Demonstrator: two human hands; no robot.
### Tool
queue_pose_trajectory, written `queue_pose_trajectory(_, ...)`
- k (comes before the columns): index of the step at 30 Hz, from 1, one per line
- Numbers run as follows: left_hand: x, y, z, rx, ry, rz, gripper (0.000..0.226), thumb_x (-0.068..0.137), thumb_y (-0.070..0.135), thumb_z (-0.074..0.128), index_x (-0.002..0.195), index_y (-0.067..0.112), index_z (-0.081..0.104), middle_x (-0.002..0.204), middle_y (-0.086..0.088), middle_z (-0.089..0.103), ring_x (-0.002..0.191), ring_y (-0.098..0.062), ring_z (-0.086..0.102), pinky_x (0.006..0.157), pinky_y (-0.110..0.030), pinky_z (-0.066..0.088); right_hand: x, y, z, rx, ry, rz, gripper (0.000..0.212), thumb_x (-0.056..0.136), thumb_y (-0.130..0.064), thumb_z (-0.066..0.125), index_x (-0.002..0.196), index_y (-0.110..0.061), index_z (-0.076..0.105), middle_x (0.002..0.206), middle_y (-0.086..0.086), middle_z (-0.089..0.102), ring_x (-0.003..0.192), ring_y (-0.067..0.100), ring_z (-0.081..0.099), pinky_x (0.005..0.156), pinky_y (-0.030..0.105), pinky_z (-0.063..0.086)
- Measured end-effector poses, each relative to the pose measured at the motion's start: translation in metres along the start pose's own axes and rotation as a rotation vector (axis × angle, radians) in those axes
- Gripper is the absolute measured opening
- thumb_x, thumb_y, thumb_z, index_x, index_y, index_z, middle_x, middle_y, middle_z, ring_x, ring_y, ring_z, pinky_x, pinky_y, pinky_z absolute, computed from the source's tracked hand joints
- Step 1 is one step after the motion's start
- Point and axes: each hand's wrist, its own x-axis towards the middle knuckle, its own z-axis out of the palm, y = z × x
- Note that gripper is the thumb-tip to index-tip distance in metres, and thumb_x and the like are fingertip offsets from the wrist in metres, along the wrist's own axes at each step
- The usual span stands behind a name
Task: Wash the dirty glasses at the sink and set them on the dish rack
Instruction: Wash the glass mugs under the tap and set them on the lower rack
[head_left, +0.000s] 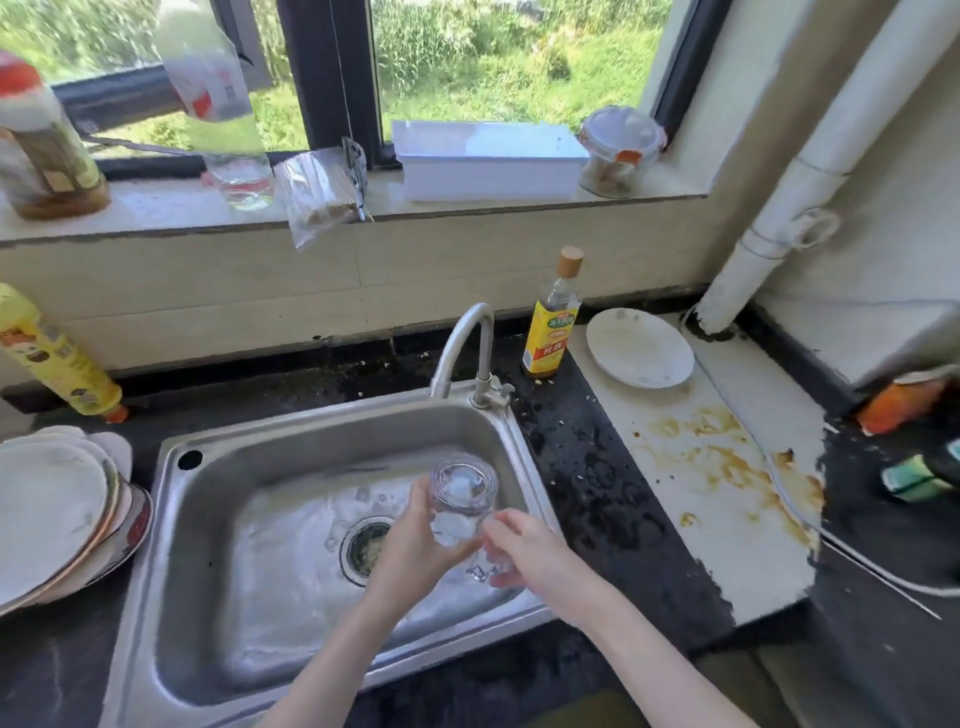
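Two hands over steel sink (208, 519), lower centre: left hand (415, 545) wraps clear glass (460, 499), mouth tilted toward faucet (467, 348); right hand (524, 545) pinches second glass object (485, 564) below, shape unclear. One stack of plates (57, 509) at left edge, one plate (639, 348) on table (597, 467) right. Basin left half open.
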Motion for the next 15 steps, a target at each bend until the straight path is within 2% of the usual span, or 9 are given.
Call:
queue_pose_trajectory(2,-0.009,0.000,-0.008,0.015,-0.104,0.037,0.060,0.068,0.040,0.079,0.112,0.028,0.040,0.096,0.020,0.052,0.089,0.002,0.052,0.072,-0.012,0.040,-0.018,0.009,0.011,0.198,0.017,-0.034,0.020,0.099,-0.022,0.043,0.084,-0.011,0.052,0.069,-0.003,0.044,0.063,0.008,0.043,0.061,0.024,0.045)
queue_pose_trajectory(5,-0.022,0.006,-0.023,0.117,-0.295,0.181,0.063,0.074,0.039,0.073,0.123,0.029,0.036,0.107,0.017,0.051,0.103,-0.010,0.052,0.081,-0.015,0.036,-0.049,0.020,0.022,0.334,0.119,-0.110,0.031,0.098,-0.018,0.042,0.067,-0.015,0.042,0.061,-0.004,0.038,0.056,0.009,0.034,0.053,0.022,0.031)
queue_pose_trajectory(7,-0.034,0.019,-0.034,0.212,-0.410,0.325,0.071,0.080,0.036,0.069,0.137,0.028,0.026,0.127,0.021,0.042,0.118,-0.004,0.042,0.090,-0.007,0.028,-0.073,0.027,0.027,0.332,0.209,-0.158,0.033,0.098,-0.017,0.042,0.065,-0.018,0.039,0.058,-0.007,0.036,0.055,0.009,0.031,0.054,0.023,0.024)
queue_pose_trajectory(8,-0.041,0.024,-0.038,0.283,-0.443,0.399,0.077,0.081,0.039,0.067,0.142,0.027,0.021,0.136,0.020,0.033,0.125,-0.003,0.035,0.096,-0.008,0.023,-0.087,0.032,0.028,0.328,0.252,-0.174,0.033,0.097,-0.016,0.042,0.065,-0.018,0.038,0.057,-0.008,0.035,0.054,0.009,0.029,0.054,0.023,0.023)
queue_pose_trajectory(10,-0.054,0.030,-0.038,0.494,-0.486,0.546,0.091,0.078,0.061,0.057,0.147,0.025,0.009,0.150,0.012,0.017,0.139,-0.010,0.020,0.110,-0.019,0.015,-0.118,0.045,0.029,0.317,0.343,-0.196,0.032,0.097,-0.015,0.043,0.066,-0.017,0.037,0.058,-0.005,0.033,0.053,0.010,0.027,0.054,0.024,0.021)
queue_pose_trajectory(12,-0.071,0.034,-0.026,0.661,-0.519,0.657,0.096,0.068,0.078,0.031,0.143,0.032,-0.008,0.154,0.009,0.002,0.143,-0.013,0.006,0.116,-0.029,0.009,-0.154,0.065,0.027,0.325,0.438,-0.212,0.032,0.096,-0.014,0.044,0.065,-0.015,0.036,0.059,-0.002,0.032,0.054,0.011,0.027,0.053,0.025,0.022)
queue_pose_trajectory(13,-0.081,0.036,-0.017,0.700,-0.535,0.688,0.094,0.066,0.082,0.022,0.140,0.035,-0.012,0.155,0.008,-0.001,0.144,-0.014,0.002,0.118,-0.034,0.009,-0.175,0.078,0.026,0.347,0.480,-0.219,0.032,0.095,-0.015,0.046,0.065,-0.014,0.036,0.058,-0.002,0.033,0.053,0.012,0.028,0.053,0.024,0.023)
queue_pose_trajectory(15,-0.105,0.043,0.008,0.731,-0.542,0.803,0.091,0.070,0.087,0.010,0.143,0.035,-0.007,0.156,0.005,0.003,0.145,-0.018,0.003,0.117,-0.043,0.015,-0.217,0.108,0.022,0.395,0.563,-0.235,0.032,0.094,-0.017,0.048,0.063,-0.014,0.038,0.057,-0.002,0.035,0.053,0.011,0.031,0.052,0.022,0.025)
